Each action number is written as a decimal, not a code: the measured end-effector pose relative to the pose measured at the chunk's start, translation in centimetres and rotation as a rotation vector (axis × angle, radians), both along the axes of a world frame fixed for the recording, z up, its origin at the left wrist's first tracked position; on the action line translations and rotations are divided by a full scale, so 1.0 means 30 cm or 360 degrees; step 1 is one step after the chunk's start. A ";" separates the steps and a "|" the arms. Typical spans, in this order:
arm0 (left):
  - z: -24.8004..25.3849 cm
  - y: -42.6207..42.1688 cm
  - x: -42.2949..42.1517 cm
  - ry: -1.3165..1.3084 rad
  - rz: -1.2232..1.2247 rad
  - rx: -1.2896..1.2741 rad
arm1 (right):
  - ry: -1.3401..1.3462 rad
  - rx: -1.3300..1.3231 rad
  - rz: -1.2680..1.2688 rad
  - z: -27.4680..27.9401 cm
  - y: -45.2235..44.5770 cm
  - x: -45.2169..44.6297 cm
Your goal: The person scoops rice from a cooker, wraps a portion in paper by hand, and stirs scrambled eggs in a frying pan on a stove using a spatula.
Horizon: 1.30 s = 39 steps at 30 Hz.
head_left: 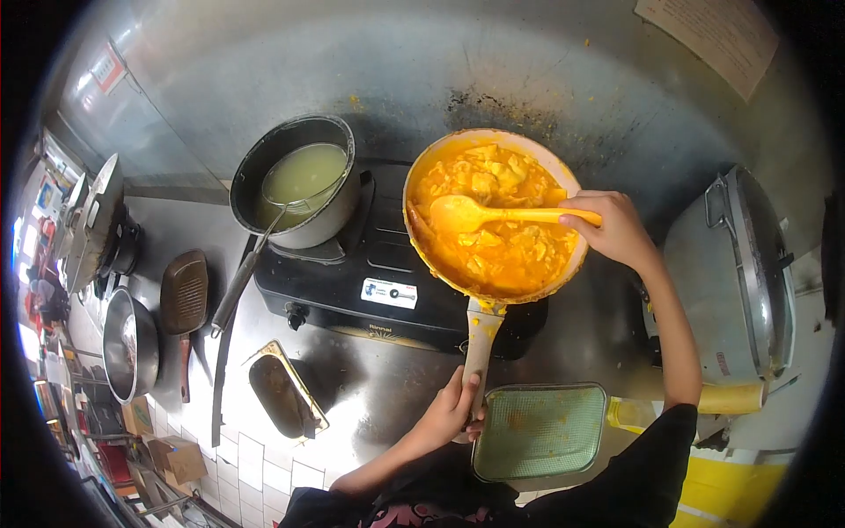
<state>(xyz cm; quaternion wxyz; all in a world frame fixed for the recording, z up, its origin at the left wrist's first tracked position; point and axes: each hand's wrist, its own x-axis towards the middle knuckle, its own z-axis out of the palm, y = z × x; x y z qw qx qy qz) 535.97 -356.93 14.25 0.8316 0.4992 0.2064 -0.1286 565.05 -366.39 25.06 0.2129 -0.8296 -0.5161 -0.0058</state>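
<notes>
Orange stew (515, 264) sits in the pan (558, 164); left fingers (470, 392) clamp its handle (480, 343), right fingers (588, 204) pinch a spoon (455, 213). Left of the pan, a pot (312, 233) holds cloudy liquid (304, 172).

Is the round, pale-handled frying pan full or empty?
Mostly full, not brimful: chunky orange food spreads across the round, pale-handled frying pan, with some pale wall bare above it. Depth: cannot tell.

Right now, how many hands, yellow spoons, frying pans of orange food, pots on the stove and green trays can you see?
Left hand and right hand: 2
Yellow spoon: 1
Frying pan: 1
Pot: 1
Green tray: 1
Total: 6
</notes>
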 end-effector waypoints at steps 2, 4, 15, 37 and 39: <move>0.001 0.001 0.001 0.0007 -0.0006 -0.0023 | 0.0005 0.0071 -0.0065 -0.026 -0.001 0.000; 0.006 0.000 0.001 -0.0009 0.0010 -0.0031 | 0.0004 0.0102 -0.0137 -0.049 0.019 -0.025; -0.004 -0.001 0.000 0.0038 0.0025 0.0076 | 0.0100 -0.0048 -0.0162 -0.085 0.037 -0.020; 0.013 0.005 0.005 -0.0022 0.0021 -0.0001 | -0.0195 -0.0068 -0.0004 -0.007 0.025 -0.014; 0.026 0.006 0.005 -0.0005 0.0011 0.0026 | -0.0199 -0.0096 -0.0041 0.015 0.026 0.007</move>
